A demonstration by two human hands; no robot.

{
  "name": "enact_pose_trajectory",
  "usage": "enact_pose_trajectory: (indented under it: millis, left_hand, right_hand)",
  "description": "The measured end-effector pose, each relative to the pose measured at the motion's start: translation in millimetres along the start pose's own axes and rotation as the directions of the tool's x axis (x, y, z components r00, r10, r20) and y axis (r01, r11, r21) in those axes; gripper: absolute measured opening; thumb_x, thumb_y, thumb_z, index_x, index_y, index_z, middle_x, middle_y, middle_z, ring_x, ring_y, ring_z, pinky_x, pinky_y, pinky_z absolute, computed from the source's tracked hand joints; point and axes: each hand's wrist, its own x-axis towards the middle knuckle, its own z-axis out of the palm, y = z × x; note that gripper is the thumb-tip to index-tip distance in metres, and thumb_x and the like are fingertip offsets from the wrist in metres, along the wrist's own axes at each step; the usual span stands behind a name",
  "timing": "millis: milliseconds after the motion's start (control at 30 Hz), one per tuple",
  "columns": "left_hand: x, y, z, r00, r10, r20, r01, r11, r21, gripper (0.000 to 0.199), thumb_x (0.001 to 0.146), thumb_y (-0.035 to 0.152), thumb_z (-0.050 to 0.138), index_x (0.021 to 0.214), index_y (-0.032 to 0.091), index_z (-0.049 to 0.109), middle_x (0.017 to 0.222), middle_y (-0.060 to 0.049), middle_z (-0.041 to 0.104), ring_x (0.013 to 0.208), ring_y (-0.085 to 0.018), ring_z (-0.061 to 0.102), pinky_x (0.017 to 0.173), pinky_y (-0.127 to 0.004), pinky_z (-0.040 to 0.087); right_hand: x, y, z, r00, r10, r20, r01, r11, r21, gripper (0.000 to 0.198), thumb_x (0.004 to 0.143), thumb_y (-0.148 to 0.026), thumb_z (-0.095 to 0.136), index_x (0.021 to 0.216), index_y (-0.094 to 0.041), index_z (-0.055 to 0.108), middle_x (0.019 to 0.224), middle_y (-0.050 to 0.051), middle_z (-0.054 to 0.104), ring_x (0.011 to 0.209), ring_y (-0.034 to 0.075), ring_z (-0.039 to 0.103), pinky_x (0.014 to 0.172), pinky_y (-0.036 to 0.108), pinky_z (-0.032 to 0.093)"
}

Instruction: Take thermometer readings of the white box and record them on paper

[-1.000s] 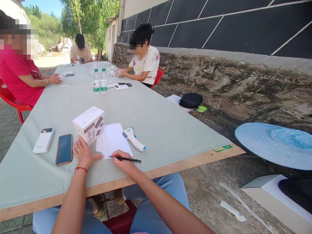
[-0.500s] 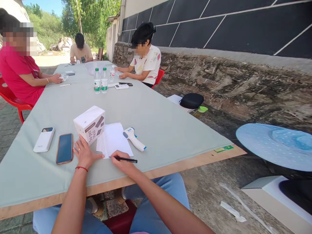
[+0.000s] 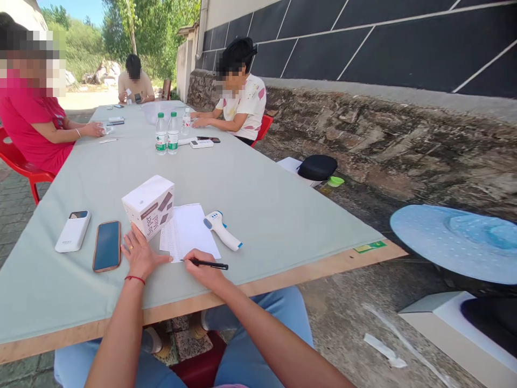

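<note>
My right hand point(image 3: 205, 268) grips a black pen point(image 3: 210, 264), its tip at the lower edge of a white sheet of paper point(image 3: 194, 229). Rows of small marks run down the paper's left side. My left hand point(image 3: 141, 253) lies flat with its fingers spread, the thumb by the paper's lower left corner and the fingertips at the base of a white box point(image 3: 149, 205) with dark print. That box covers part of the sheet. A white and blue forehead thermometer point(image 3: 223, 230) lies right of the paper. Left of my hand rests a smartphone point(image 3: 107, 246) in a brown case.
A white power bank point(image 3: 73, 231) lies at the left. Farther up the cloth-covered table point(image 3: 258, 210) stand several water bottles point(image 3: 172, 133). Three people sit around the far part. A blue hat point(image 3: 456, 242) and a white box point(image 3: 444, 334) are at the right, off the table.
My hands, the pen and the paper look almost unchanged. At the far end, a person has raised a hand with a small white thing. The person at the right has shifted their hands slightly.
</note>
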Motion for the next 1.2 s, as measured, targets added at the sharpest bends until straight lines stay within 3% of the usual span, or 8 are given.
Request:
enact_pose_trajectory:
  millis: [733, 1200]
  left_hand:
    - [-0.7, 1.7, -2.0, 1.0, -0.009, 0.024, 0.009, 1.0, 0.014, 0.152, 0.047, 0.043, 0.085, 0.145, 0.009, -0.026, 0.156, -0.032, 0.004, 0.146, -0.044, -0.006, 0.114, -0.06, 0.0]
    - [0.8, 1.5, -1.6, 0.999, -0.018, 0.028, 0.017, 0.999, 0.039, 0.156, 0.046, 0.05, 0.086, 0.144, 0.009, -0.028, 0.156, -0.031, 0.005, 0.146, -0.044, -0.005, 0.114, -0.06, 0.001]
  right_hand:
    - [-0.9, 0.9, 0.2, 1.0, -0.011, 0.005, 0.011, 1.0, 0.006, 0.011, 0.071, -0.019, 0.049, 0.065, -0.022, 0.057, 0.062, -0.001, 0.061, 0.059, 0.014, 0.053, 0.056, 0.026, 0.039]
    - [-0.6, 5.9, 2.1, 0.998, -0.018, -0.06, 0.021, 0.998, 0.064, 0.01, 0.07, -0.023, 0.049, 0.063, -0.023, 0.056, 0.058, -0.002, 0.058, 0.056, 0.014, 0.051, 0.054, 0.026, 0.036]
